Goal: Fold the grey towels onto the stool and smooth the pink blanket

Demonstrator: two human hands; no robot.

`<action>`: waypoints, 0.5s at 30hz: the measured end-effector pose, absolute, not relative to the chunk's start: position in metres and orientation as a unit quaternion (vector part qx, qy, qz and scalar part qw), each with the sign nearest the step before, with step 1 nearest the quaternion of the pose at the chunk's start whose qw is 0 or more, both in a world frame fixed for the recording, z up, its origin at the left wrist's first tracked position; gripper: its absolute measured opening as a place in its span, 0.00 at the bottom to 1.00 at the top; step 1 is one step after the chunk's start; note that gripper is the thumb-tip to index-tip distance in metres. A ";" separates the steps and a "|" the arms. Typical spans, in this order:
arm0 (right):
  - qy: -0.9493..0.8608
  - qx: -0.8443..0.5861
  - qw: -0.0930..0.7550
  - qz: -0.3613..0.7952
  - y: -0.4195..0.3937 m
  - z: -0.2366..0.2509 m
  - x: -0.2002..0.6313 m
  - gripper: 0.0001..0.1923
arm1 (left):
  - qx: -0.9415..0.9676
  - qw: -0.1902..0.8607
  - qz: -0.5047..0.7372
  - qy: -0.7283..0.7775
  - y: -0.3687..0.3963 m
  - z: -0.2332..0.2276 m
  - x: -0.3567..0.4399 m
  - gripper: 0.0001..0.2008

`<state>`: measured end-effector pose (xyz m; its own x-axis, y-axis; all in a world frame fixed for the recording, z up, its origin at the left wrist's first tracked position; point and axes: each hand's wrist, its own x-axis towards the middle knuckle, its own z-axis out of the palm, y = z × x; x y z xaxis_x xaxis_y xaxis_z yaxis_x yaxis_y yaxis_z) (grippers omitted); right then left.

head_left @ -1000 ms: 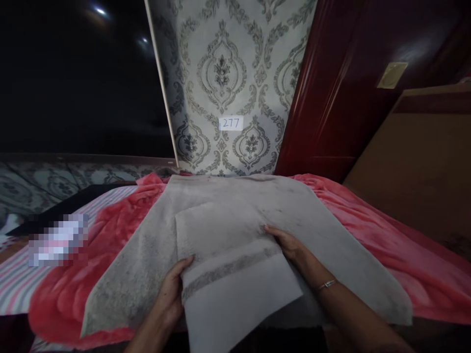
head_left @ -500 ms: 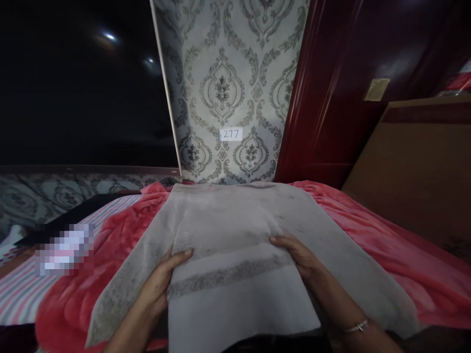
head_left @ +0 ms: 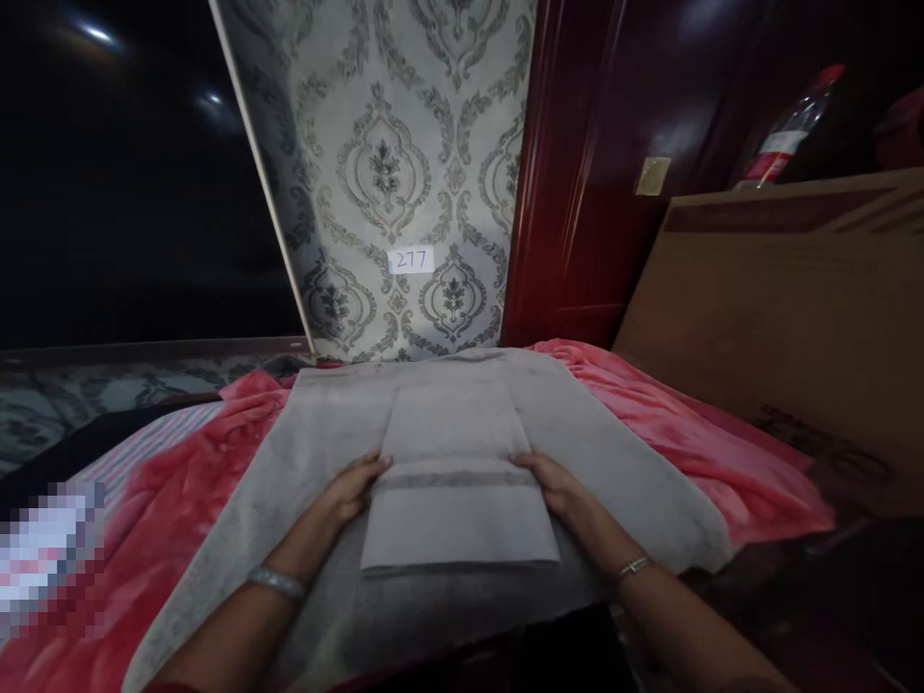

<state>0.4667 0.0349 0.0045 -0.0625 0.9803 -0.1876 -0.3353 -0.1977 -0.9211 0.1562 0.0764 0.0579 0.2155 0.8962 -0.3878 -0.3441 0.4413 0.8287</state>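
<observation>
Both hands flat and open — left hand (head_left: 351, 488) and right hand (head_left: 554, 484) press the side edges of the small folded grey towel (head_left: 456, 481), mid-way on the larger grey towel (head_left: 613, 462) over the pink blanket (head_left: 729, 452).

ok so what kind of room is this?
Likely a bedroom: a pink blanket over a bed, patterned wallpaper, a dark red wooden door. Both hands rest on a folded grey towel.

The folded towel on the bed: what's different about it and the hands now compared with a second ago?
The folded towel went from skewed and partly lifted to lying flat and square on the larger grey cloth. The left hand and right hand moved from gripping it to resting flat against its side edges. The pink blanket and the 277 label stayed as they were.
</observation>
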 end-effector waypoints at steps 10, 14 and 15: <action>-0.339 -0.417 0.531 0.655 0.007 -0.002 0.467 0.40 | 0.390 0.704 0.420 0.418 0.048 0.034 0.158 0.40; -0.378 -0.425 0.504 0.650 -0.005 -0.002 0.466 0.41 | 0.398 0.700 0.428 0.410 0.041 0.031 0.157 0.41; -0.376 -0.428 0.504 0.649 -0.005 -0.003 0.466 0.41 | 0.382 0.701 0.433 0.419 0.039 0.031 0.157 0.41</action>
<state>0.4657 -0.0050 -0.0030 -0.1266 0.9761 -0.1767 -0.3321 -0.2095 -0.9197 0.1568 0.0385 0.0308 0.2744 0.9271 -0.2555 -0.2867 0.3325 0.8985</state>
